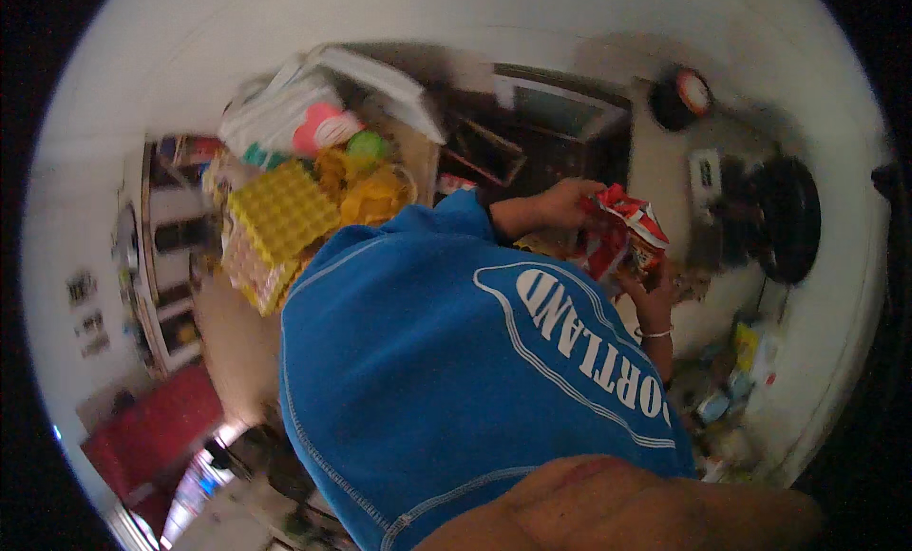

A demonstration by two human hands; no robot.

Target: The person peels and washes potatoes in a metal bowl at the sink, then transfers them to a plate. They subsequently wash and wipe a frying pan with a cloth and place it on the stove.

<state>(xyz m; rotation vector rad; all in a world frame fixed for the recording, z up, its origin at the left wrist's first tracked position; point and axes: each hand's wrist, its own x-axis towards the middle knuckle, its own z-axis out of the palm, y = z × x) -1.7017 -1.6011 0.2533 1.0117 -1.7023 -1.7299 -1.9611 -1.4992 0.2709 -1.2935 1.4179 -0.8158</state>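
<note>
A crumpled red packet [630, 212] with white parts and print is held out before my chest, at the upper right of the view. My left hand [570, 200] grips its near upper side, the arm reaching out of a blue sleeve. My right hand [652, 291], with a pale band at the wrist, holds the packet's lower edge. Dark red material of the packet shows between the two hands. Whether it is torn cannot be made out. My blue shirt [420, 337], with large white lettering, fills the middle and hides what lies below.
Stacked yellow egg trays [285, 209] stand to my left, beside yellow plastic bags [374, 195], a green round thing [368, 148] and a white plastic bag [271, 120]. Beyond are a dark cabinet [548, 148] and a black round object [787, 220]. A red surface [160, 433] lies lower left.
</note>
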